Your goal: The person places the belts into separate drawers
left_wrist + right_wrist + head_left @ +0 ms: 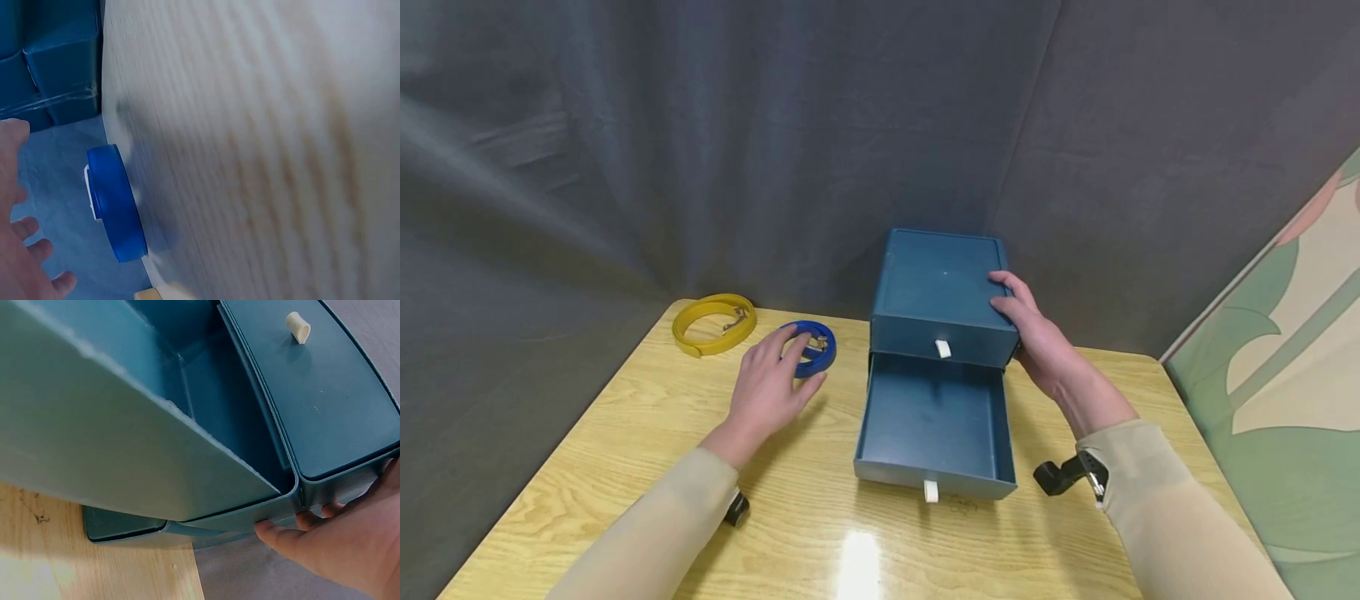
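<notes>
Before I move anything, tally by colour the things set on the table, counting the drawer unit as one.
Yellow: 1 (yellow strap)
Blue: 2 (blue strap, drawer unit)
Total: 3

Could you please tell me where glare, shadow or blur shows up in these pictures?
Head view: a bright white glare patch on the table, just below the open drawer, and a soft shadow beside the left hand; left wrist view: wood grain blurred and washed out toward the upper right, faint shadow beside the blue strap; right wrist view: dark shadow deep inside the drawer.
</notes>
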{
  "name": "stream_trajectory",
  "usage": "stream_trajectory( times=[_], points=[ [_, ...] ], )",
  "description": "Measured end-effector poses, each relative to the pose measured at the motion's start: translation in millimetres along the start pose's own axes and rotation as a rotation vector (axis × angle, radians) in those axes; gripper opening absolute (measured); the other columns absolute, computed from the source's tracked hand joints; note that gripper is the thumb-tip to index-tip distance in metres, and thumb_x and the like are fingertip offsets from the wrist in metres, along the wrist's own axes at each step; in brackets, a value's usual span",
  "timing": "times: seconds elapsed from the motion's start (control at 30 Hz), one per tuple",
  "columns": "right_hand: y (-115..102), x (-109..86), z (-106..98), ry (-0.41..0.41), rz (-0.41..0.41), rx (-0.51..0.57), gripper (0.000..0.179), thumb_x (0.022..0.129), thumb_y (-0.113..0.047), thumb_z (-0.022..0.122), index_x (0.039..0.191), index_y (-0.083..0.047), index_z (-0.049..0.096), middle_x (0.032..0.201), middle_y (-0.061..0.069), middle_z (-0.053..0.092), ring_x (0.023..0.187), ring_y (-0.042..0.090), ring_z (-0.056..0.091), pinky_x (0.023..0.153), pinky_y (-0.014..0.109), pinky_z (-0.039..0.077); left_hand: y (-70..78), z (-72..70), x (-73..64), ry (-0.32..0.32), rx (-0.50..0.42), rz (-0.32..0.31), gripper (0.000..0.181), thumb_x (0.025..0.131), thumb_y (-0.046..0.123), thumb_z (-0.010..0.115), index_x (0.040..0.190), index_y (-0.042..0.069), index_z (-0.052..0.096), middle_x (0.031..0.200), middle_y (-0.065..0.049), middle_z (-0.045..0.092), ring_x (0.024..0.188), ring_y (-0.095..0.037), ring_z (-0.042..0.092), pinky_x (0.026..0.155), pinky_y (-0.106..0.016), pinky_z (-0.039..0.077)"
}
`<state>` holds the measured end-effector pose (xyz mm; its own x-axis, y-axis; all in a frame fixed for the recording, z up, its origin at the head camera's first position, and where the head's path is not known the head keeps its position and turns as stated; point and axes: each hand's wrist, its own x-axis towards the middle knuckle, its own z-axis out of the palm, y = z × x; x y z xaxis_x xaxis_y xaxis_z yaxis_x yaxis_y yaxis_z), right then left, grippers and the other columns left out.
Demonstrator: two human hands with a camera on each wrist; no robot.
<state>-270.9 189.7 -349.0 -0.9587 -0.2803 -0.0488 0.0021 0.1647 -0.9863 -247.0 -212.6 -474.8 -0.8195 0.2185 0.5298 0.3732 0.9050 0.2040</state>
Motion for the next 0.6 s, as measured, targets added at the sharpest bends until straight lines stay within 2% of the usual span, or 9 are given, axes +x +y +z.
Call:
stream_trajectory(
  times=[0.4,0.6],
  points=[
    [1.0,-0.1,0.6,0.005,-0.005,0.002,0.057,0.116,-0.047,0.043,0.169,-0.045,0.021,0.18,0.001,-0.011,0.16,0.043,0.001,0.128,0.071,0.01,-9.3,14.9,17.8,-0.087,0.01,-0.053,0.077,0.103,0.052,0.075,0.162,0.008,0.052,0.166,-0.023,0.044,0.155,-0.044,0.038,0.121,-0.071,0.034],
    [1.2,-0.4,1.5,0.009,-0.001,0.007,0.057,0.117,-0.046,0.043,0.17,-0.044,0.022,0.18,0.001,-0.011,0.16,0.043,0.001,0.128,0.07,0.01,-11.2,18.3,25.9,-0.163,0.001,-0.101,0.081,0.103,0.054,0.074,0.165,0.009,0.047,0.172,-0.023,0.035,0.159,-0.044,0.031,0.125,-0.071,0.029]
  ],
)
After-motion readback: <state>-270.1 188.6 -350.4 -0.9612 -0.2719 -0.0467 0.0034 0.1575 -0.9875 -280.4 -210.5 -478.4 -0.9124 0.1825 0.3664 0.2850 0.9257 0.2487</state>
